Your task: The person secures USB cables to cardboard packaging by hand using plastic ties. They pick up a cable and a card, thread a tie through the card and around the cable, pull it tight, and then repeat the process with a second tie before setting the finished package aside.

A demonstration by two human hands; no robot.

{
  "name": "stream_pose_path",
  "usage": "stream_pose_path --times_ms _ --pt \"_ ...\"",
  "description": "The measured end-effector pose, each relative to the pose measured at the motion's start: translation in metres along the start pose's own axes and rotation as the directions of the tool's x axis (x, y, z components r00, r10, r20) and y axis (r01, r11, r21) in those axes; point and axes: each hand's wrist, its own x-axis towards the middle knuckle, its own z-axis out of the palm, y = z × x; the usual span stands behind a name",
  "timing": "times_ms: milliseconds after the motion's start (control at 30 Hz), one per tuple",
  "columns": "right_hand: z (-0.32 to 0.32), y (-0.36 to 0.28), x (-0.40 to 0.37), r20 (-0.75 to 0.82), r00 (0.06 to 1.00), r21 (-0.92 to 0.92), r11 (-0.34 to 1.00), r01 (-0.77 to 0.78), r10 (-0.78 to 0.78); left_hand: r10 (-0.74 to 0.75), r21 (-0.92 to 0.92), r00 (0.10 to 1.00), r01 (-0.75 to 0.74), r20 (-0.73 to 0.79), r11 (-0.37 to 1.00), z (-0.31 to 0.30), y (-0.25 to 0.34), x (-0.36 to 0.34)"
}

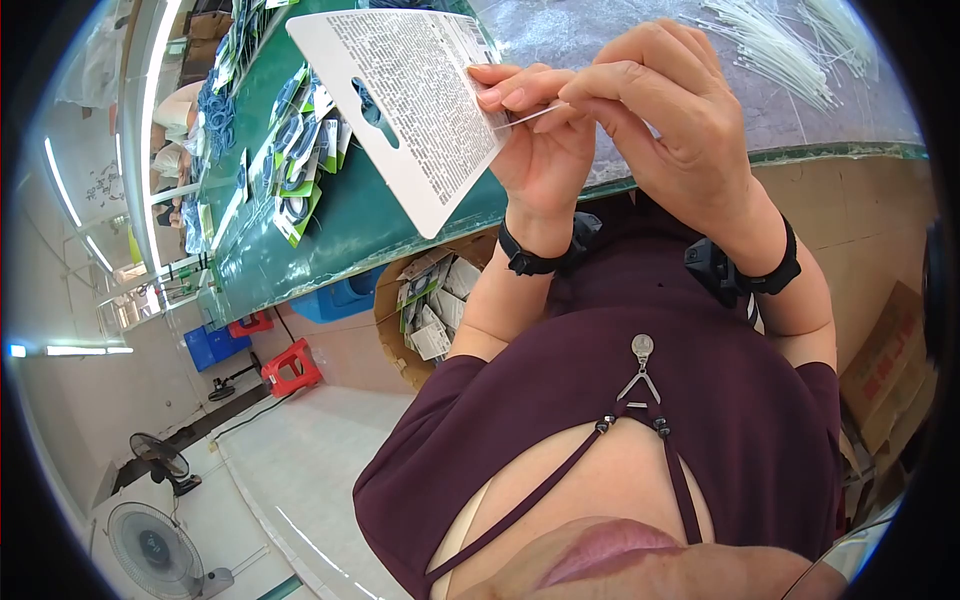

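Note:
A white printed card with a hanger slot is tilted above the green table, its text side facing the camera. My left hand holds the card at its right edge, fingers closed on it. Close beside it, my right hand pinches a thin white cable tie between thumb and fingers. The tie runs from the right fingertips to the card's edge. What lies behind the card is hidden. More white cable ties lie loose at the table's upper right.
Packaged cables lie on the green table at the left. Below its edge stands a carton of packaged cards. A red stool, a blue bin and a fan are on the left. A brown cardboard box leans at the right.

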Motion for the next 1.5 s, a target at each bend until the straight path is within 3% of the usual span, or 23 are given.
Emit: stream_pose_path --times_ms 367,400,467,500,567,600,667,700,767,800,833,900,933,967,1000,1033,1167,1200,1233,1267,1333,1500 --pt "0.006 0.003 -0.009 0.014 1.0 0.016 1.0 0.004 -0.004 -0.029 -0.02 0.998 0.03 0.049 0.999 -0.008 -0.001 0.0" --pt "0.009 0.001 -0.01 0.014 0.999 0.036 0.999 -0.038 0.037 0.025 0.2 1.0 -0.021 -0.016 0.98 -0.007 -0.002 -0.001" --pt "0.013 0.001 -0.015 0.029 0.993 0.069 0.991 -0.114 0.112 0.177 0.594 0.98 -0.088 -0.093 0.8 -0.007 -0.006 -0.002" --pt "0.014 0.006 -0.018 0.049 0.994 0.056 0.994 -0.096 0.094 0.179 0.577 0.981 -0.105 -0.074 0.81 -0.009 -0.007 -0.001" --pt "0.013 0.021 -0.028 0.081 0.96 0.152 0.949 -0.277 0.267 0.2 0.636 0.962 -0.038 -0.185 0.771 -0.014 -0.007 0.001" --pt "0.013 0.027 -0.035 0.103 0.963 0.127 0.957 -0.259 0.247 0.211 0.658 0.948 -0.002 -0.238 0.753 -0.018 -0.006 0.003" --pt "0.011 0.039 -0.051 0.191 0.779 0.332 0.708 -0.624 0.597 0.181 0.643 0.952 0.021 -0.246 0.766 -0.029 0.0 0.001" --pt "0.009 0.046 -0.056 0.203 0.784 0.307 0.722 -0.62 0.587 0.153 0.65 0.949 0.068 -0.278 0.757 -0.035 0.004 -0.002" --pt "0.008 0.061 -0.066 0.102 0.904 0.127 0.896 -0.425 0.415 0.127 0.647 0.945 0.105 -0.303 0.755 -0.04 0.004 -0.002" --pt "0.005 0.063 -0.065 0.067 0.948 0.034 0.949 -0.313 0.311 0.171 0.666 0.931 0.096 -0.323 0.74 -0.04 0.003 0.0" --pt "0.001 0.063 -0.065 0.082 0.949 0.028 0.951 -0.307 0.304 0.216 0.685 0.914 0.087 -0.344 0.723 -0.039 0.001 0.002" --pt "-0.006 0.059 -0.065 0.095 0.862 0.155 0.848 -0.506 0.497 0.265 0.699 0.895 0.069 -0.358 0.712 -0.038 -0.004 0.004" --pt "-0.009 0.057 -0.064 0.111 0.803 0.216 0.775 -0.595 0.586 0.345 0.777 0.889 0.019 -0.301 0.629 -0.036 -0.007 0.005" --pt "-0.018 0.061 -0.069 0.122 0.806 0.21 0.779 -0.591 0.579 0.418 0.846 0.878 -0.027 -0.235 0.533 -0.03 -0.01 0.008" --pt "-0.032 0.07 -0.078 0.11 0.83 -0.054 0.837 -0.545 0.547 0.482 0.902 0.862 -0.07 -0.161 0.425 -0.026 -0.012 0.01" --pt "-0.038 0.07 -0.074 0.104 0.855 -0.314 0.833 -0.456 0.507 0.486 0.901 0.861 -0.083 -0.151 0.426 -0.024 -0.011 0.012" --pt "-0.068 0.036 -0.061 0.172 0.79 -0.298 0.795 -0.528 0.589 0.539 0.933 0.842 -0.166 -0.034 0.319 -0.028 -0.015 0.013" --pt "-0.064 0.028 -0.047 0.193 0.916 -0.293 0.912 -0.288 0.352 0.51 0.939 0.86 -0.15 -0.031 0.309 -0.032 -0.016 0.014" --pt "-0.052 0.024 -0.033 0.214 0.973 -0.283 0.959 -0.023 0.086 0.479 0.945 0.877 -0.136 -0.025 0.298 -0.036 -0.018 0.015" --pt "-0.043 0.027 -0.027 0.215 0.972 -0.29 0.957 -0.026 0.092 0.452 0.95 0.892 -0.128 -0.015 0.284 -0.038 -0.02 0.014" --pt "-0.028 0.036 -0.017 0.273 0.962 -0.326 0.939 0.107 -0.015 0.439 0.94 0.898 -0.117 -0.038 0.322 -0.038 -0.022 0.012" --pt "-0.024 0.052 -0.024 0.361 0.932 -0.231 0.966 0.118 -0.027 0.403 0.885 0.908 -0.087 -0.119 0.458 -0.035 -0.017 0.01"
